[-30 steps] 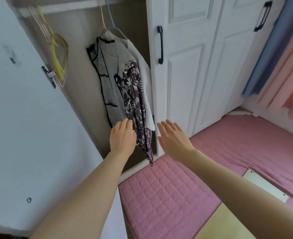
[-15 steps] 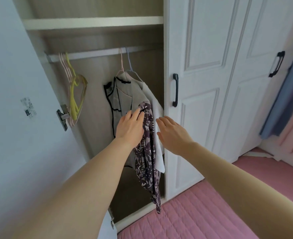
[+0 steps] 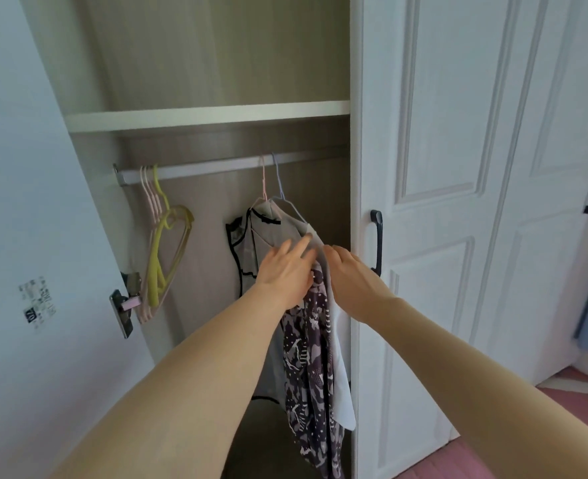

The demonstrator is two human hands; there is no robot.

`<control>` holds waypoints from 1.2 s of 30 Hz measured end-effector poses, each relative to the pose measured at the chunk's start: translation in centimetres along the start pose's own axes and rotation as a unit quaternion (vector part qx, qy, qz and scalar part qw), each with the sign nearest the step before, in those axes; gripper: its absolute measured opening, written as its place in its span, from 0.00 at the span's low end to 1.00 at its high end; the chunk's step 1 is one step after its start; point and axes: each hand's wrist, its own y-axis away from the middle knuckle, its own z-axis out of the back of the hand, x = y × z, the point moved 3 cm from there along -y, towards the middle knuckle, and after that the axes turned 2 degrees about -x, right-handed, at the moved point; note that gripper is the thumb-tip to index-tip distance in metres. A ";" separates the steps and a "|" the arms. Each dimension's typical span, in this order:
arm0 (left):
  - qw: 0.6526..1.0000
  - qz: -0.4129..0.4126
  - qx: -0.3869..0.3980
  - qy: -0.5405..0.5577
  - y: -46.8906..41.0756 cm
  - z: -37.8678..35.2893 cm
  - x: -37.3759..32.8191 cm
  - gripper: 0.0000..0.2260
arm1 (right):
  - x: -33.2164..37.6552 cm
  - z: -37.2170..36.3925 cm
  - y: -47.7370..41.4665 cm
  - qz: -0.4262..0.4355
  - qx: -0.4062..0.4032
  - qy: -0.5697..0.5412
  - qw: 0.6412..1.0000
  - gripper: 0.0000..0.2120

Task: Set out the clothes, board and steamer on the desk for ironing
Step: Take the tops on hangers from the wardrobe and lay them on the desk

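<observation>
Clothes hang on two hangers from the wardrobe rail: a grey garment with black trim, a white garment and a dark purple patterned garment. My left hand lies with straight fingers against the grey and white garments near their shoulders. Just right of it, my right hand touches the white garment's edge, its fingers extended. Whether either hand grips cloth is hidden. No board, steamer or desk is in view.
Several empty pink and yellow hangers hang at the rail's left end. The open wardrobe door stands at the left, and closed white doors with black handles are on the right. A shelf sits above the rail.
Both hands have risen from the lower part of the clothes to their shoulders near the hangers. The view has tilted upward, showing the shelf and rail.
</observation>
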 end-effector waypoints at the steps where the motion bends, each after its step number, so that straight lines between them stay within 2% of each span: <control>1: 1.000 -0.002 -0.001 0.005 -0.1 -0.1 0.1 0.18 | 0.0 -0.2 -0.3 -0.001 0.003 0.001 1.000 0.19; 8: 0.997 0.004 -0.063 0.036 -0.3 -0.8 2.0 0.16 | -0.2 -1.4 -2.0 -0.049 0.021 -0.097 0.994 0.22; 13: 0.991 0.078 -0.031 0.105 -1.7 -1.9 5.0 0.19 | -0.3 -1.4 -3.7 -0.088 0.031 -0.141 0.986 0.23; 18: 0.953 0.191 -0.015 0.234 -3.7 -2.0 6.5 0.26 | -0.3 -3.1 -6.5 -0.193 0.050 -0.272 0.942 0.25; 20: 0.923 0.253 -0.009 0.289 -4.5 -2.2 7.1 0.26 | -0.1 -3.3 -7.6 -0.240 0.053 -0.337 0.909 0.24; 23: 0.858 0.347 0.022 0.379 -5.7 -3.0 8.2 0.22 | 0.1 -3.5 -8.8 -0.318 0.061 -0.428 0.844 0.22; 28: 0.727 0.409 0.034 0.551 -6.9 -3.5 9.3 0.14 | 0.8 -3.5 -9.9 -0.354 0.053 -0.558 0.749 0.20; 33: 0.658 0.393 0.013 0.643 -6.7 -3.6 9.5 0.15 | 1.7 -2.5 -10.0 -0.344 0.032 -0.627 0.698 0.17; 36: 0.611 0.376 -0.017 0.697 -6.5 -2.8 9.3 0.12 | 1.5 -1.7 -10.4 -0.349 0.018 -0.632 0.691 0.17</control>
